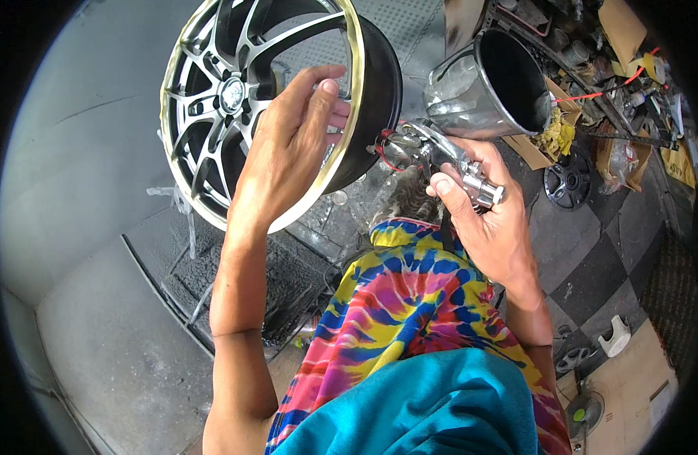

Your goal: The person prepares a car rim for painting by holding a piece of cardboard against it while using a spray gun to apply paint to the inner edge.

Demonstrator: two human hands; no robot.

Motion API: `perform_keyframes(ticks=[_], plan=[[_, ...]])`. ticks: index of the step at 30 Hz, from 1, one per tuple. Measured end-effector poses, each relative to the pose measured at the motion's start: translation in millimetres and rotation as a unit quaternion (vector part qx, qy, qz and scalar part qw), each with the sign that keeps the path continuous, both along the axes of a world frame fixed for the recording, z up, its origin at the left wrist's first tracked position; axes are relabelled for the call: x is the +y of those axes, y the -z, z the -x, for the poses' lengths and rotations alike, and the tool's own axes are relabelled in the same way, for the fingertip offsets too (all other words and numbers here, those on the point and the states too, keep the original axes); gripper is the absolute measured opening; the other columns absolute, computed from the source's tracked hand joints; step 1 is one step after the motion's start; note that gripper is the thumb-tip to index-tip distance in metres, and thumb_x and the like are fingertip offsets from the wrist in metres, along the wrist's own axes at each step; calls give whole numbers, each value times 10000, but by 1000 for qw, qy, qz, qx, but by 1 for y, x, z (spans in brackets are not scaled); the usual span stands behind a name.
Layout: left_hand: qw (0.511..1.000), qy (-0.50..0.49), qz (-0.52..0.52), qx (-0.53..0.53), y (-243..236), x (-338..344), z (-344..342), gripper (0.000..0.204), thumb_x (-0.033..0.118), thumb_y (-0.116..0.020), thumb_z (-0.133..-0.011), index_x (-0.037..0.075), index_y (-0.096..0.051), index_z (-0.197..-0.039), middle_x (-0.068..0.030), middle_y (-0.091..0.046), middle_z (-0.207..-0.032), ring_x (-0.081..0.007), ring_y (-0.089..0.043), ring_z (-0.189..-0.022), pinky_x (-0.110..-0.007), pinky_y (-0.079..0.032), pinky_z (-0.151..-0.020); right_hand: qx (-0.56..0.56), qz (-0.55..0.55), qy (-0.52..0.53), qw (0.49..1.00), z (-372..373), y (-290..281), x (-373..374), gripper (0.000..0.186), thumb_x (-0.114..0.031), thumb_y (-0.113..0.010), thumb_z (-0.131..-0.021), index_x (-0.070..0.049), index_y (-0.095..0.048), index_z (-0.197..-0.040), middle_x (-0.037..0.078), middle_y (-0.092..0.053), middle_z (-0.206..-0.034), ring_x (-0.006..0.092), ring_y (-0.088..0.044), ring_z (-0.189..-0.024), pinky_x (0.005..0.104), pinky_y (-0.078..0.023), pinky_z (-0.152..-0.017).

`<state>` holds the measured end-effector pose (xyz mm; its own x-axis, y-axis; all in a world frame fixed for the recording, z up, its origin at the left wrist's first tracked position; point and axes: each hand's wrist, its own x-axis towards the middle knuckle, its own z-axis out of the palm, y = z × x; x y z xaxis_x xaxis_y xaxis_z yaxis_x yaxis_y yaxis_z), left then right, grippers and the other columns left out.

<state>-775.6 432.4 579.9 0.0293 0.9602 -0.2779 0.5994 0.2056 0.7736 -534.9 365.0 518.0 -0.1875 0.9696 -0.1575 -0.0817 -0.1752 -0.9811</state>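
Note:
A large alloy wheel [288,34] with silver-and-black spokes stands ahead of me, with pale yellowish masking along its outer lip. My left hand [292,125] is over the wheel's right-hand spokes, close to the lip. Its fingers are apart and slightly bent, with nothing in them; whether they touch the wheel I cannot tell. To the right of the wheel, my right hand [493,205] grips a chrome spray gun [451,155]. The thumb rests along the gun's body, and its front end points toward the wheel's side. Part of the handle is hidden by the palm.
A dark, paint-smeared bucket [459,95] sits beyond the spray gun. Boxes, rags and scraps pile up at the far right, near a black round wheel cover [567,182]. A dark wet-looking mat [227,277] lies on the floor below the wheel. Grey walls rise at the left.

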Motion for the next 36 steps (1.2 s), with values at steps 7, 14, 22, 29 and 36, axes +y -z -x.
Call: perform_keyframes(ticks=[7, 14, 22, 29, 36], plan=[[999, 29, 4, 18, 0, 0, 4, 487, 353, -457, -1207, -13, -594, -1498, -172, -777, -1120, -217, -758, -1058, -381, -636, -955, -1, 8, -22, 1000, 0, -2, -6, 351, -162, -751, -1058, 8, -653, -1349, 143, -779, -1130, 175, -761, -1019, 328, -592, -885], [1000, 24, 5, 13, -1, 0, 3, 491, 354, -456, -1207, -16, -591, -1501, -180, -776, -1129, -219, -758, -1064, -380, -637, -955, 4, -5, -26, 1000, 1, -1, -7, 349, -164, -747, -1062, 8, -653, -1350, 141, -778, -1141, 180, -755, -1033, 338, -590, -894], [1000, 24, 10, 8, 0, 0, 3, 489, 353, -457, -1206, -9, -587, -1508, -167, -784, -1114, -216, -760, -1060, -376, -639, -953, 11, 14, -7, 1000, 2, -2, -1, 343, -158, -742, -1067, 10, -652, -1353, 129, -774, -1144, 158, -743, -1030, 325, -583, -899], [1000, 3, -5, -1, 3, -2, 2, 441, 333, -491, -1194, -13, -633, -1428, -197, -792, -1074, -248, -784, -1004, -381, -624, -908, 19, 20, 6, 1000, 3, -3, 5, 338, -154, -747, -1065, 12, -654, -1345, 112, -771, -1143, 146, -733, -1040, 312, -577, -904], [1000, -2, -2, -8, 0, -2, 0, 440, 333, -489, -1195, -10, -635, -1428, -193, -791, -1074, -239, -780, -1005, -376, -622, -909, -5, 21, 15, 1000, -1, -3, 14, 347, -183, -761, -1061, 4, -657, -1334, 94, -771, -1091, 122, -717, -997, 298, -565, -875]])
